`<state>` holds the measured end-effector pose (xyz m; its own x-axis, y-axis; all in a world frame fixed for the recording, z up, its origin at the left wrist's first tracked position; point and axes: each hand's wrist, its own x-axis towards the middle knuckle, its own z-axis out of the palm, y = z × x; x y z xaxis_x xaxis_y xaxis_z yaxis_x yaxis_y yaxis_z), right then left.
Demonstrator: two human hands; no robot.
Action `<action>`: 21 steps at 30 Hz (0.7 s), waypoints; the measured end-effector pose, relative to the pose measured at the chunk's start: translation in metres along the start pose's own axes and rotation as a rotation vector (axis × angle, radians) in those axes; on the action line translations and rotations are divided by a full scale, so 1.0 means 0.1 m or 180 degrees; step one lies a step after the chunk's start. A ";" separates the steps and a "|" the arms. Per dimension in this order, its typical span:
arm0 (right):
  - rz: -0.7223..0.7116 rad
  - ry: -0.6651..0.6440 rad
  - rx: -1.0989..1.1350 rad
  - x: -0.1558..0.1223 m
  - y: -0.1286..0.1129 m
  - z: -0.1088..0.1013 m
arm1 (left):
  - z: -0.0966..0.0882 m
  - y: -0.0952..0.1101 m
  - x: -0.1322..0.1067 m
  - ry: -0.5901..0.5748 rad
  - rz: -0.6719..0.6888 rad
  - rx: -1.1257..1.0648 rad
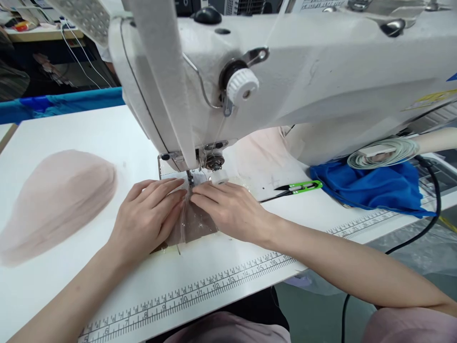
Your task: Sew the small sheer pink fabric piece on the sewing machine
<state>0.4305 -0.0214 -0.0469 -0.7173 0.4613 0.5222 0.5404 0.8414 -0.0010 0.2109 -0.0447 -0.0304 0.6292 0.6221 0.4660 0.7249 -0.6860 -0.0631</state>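
A white sewing machine (285,71) fills the top of the view, its presser foot (190,179) down on a small piece of sheer pinkish-brown fabric (193,224). My left hand (148,214) lies flat on the fabric's left side, fingers stretched toward the needle. My right hand (228,207) rests flat on the right side, fingertips just beside the foot. Both hands press the fabric to the white table (89,138).
A stack of sheer pink fabric pieces (53,200) lies at the left. Green-handled thread snips (298,188) sit right of the machine, next to blue cloth (374,186) and a roll of tape (383,152). A ruler strip (200,290) runs along the table's front edge.
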 end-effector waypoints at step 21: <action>0.0305 -0.0278 -0.0236 0.01 0.11 0.01 | 0.09 0.12 -0.02 -0.0257 0.0151 0.0197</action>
<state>0.4349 -0.0112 -0.0472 -0.6946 0.5640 0.4466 0.6370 0.7707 0.0175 0.2212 -0.0508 -0.0402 0.6819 0.6196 0.3888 0.7082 -0.6922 -0.1389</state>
